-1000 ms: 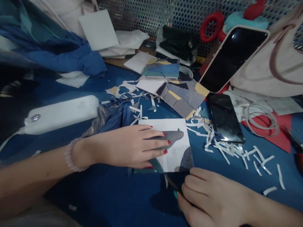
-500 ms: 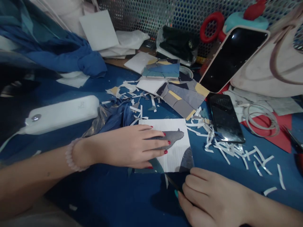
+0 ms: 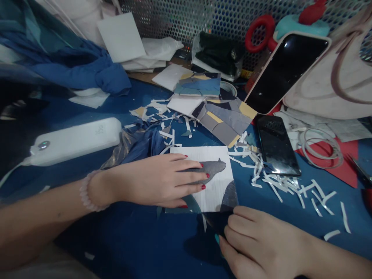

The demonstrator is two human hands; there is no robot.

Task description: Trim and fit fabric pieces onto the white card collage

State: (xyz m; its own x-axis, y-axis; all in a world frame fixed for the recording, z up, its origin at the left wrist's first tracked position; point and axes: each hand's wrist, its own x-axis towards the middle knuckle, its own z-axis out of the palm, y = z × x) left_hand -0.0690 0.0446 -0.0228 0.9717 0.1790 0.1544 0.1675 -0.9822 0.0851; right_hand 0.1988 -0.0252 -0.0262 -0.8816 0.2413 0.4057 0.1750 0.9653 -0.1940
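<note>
My left hand (image 3: 162,180) lies flat with its fingers spread on a white square card (image 3: 215,186), pressing on a dark grey cut-out shape (image 3: 216,168). Blue-grey pieces cover the card's lower corners; one is the dark corner piece (image 3: 230,197). At the card's lower right edge, my right hand (image 3: 258,240) is closed around a thin dark pointed tool (image 3: 214,224), whose kind I cannot make out. The tool's tip is near the card's bottom edge, close to a narrow white strip (image 3: 204,223). A teal spot shows at the right thumb's tip.
Paper scraps (image 3: 290,186) lie scattered right of and behind the card. Collaged cards (image 3: 222,120) are piled behind it. A black phone (image 3: 277,145), a propped phone (image 3: 290,69) and tape rolls (image 3: 321,147) stand right. A white power bank (image 3: 77,141) lies left, beside crumpled blue plastic (image 3: 142,143).
</note>
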